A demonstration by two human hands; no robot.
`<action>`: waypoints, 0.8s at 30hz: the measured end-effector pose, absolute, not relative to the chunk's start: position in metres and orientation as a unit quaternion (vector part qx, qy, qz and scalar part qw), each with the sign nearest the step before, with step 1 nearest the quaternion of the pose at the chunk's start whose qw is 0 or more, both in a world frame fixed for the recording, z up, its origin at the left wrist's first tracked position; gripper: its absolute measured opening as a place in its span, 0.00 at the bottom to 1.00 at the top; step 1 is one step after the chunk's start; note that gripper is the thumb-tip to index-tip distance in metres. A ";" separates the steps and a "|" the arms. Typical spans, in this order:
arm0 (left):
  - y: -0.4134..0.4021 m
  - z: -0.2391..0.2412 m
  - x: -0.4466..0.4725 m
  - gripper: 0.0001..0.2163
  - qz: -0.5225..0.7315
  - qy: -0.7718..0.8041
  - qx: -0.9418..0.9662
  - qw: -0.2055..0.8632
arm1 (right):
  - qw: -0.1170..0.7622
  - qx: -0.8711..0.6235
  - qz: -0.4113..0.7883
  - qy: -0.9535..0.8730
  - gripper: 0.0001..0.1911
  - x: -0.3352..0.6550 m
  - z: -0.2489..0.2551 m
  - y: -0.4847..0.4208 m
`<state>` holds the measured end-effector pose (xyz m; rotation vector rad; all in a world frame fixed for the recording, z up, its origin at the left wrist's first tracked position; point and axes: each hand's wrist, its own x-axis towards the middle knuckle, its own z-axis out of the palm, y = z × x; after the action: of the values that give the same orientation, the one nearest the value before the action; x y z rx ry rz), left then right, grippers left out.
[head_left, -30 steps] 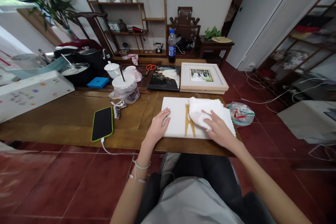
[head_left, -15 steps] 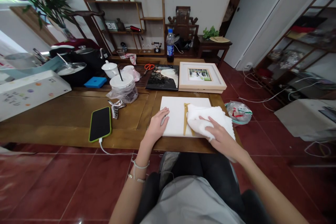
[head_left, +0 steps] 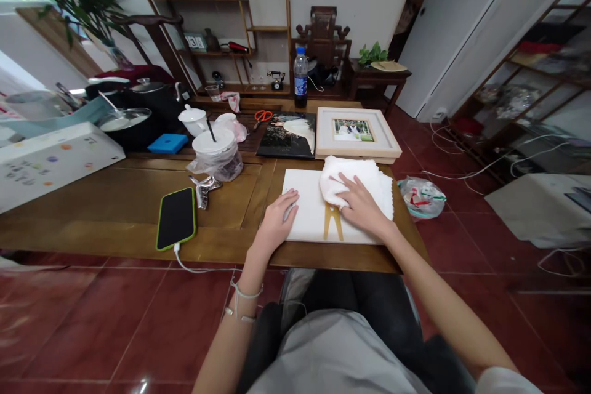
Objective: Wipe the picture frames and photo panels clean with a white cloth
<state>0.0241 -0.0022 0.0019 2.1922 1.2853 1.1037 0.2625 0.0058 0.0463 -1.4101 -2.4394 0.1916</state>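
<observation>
A flat white panel [head_left: 302,221] lies on the table in front of me, with a tan A-shaped piece [head_left: 328,225] on its face. My left hand [head_left: 276,221] rests flat at the panel's left edge, fingers stretched out, holding nothing. Under my right hand [head_left: 362,206] is a bunched white cloth [head_left: 364,173], pressed against the panel's upper right part. My fingers are spread over it and grip part of it. The cloth hides the top of the A-shaped piece and the panel's far right corner.
Behind the panel lie a dark photo panel [head_left: 286,146] and a pale wooden picture frame [head_left: 392,146]. A cola bottle [head_left: 300,83] and orange-handled scissors [head_left: 263,116] are farther back. To the left are a charging phone [head_left: 176,218], a lidded cup [head_left: 215,141] and a blue box [head_left: 167,144].
My right hand has slid the cloth away from me and slightly left over the panel. The lower legs of the A-shaped piece now show. My left hand has stayed in place.
</observation>
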 end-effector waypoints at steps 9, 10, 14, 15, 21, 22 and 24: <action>-0.002 0.001 0.024 0.14 0.391 0.454 0.779 0.185 | 0.097 -0.396 0.117 -0.906 0.22 0.253 0.068 -0.089; -0.002 0.001 0.024 0.14 0.392 0.452 0.780 0.185 | 0.091 -0.388 0.126 -0.908 0.22 0.254 0.070 -0.096; -0.001 0.000 0.024 0.15 0.392 0.453 0.779 0.185 | 0.087 -0.386 0.178 -0.901 0.24 0.264 0.074 -0.098; -0.001 0.000 0.024 0.15 0.389 0.454 0.779 0.188 | 0.092 -0.398 0.193 -0.892 0.24 0.267 0.073 -0.092; -0.005 0.002 0.025 0.18 0.349 0.452 0.794 0.207 | 0.134 -0.498 0.229 -0.826 0.16 0.274 0.062 -0.032; -0.006 0.002 0.025 0.18 0.345 0.453 0.795 0.209 | 0.142 -0.508 0.225 -0.819 0.16 0.272 0.060 -0.022; -0.006 0.002 0.025 0.19 0.344 0.454 0.793 0.215 | 0.156 -0.521 0.210 -0.812 0.17 0.264 0.057 -0.003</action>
<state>0.0249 -0.0064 0.0019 2.1998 1.2580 0.9524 0.2638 -0.0034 0.0569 -1.4926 -2.3248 0.6019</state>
